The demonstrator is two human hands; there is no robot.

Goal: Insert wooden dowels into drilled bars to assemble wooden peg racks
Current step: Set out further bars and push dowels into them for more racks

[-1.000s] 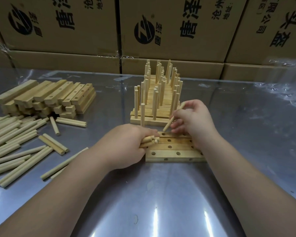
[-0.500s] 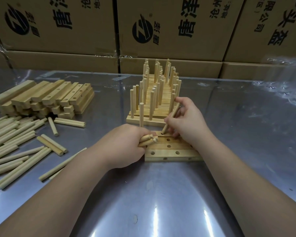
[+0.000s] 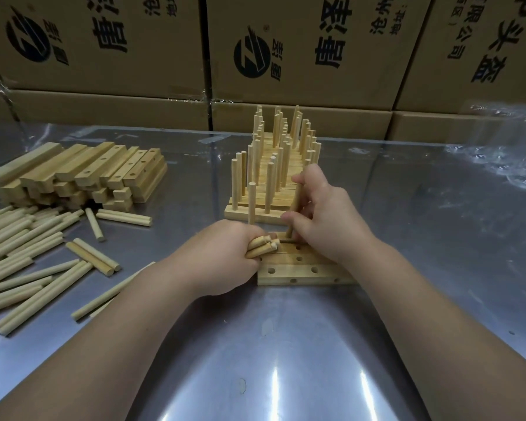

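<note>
The right hand (image 3: 325,220) pinches an upright dowel (image 3: 295,208) over the drilled bars (image 3: 301,270); the left hand (image 3: 225,256), just beside, grips a bundle of dowels (image 3: 260,246).

- Overhead light is glaring in white streaks off the steel tabletop (image 3: 407,268), nearer the camera than the grip.
- Wide-angle distortion is bending the cardboard boxes (image 3: 316,50) beyond the grip.
- The frame edges are softening slightly.
</note>
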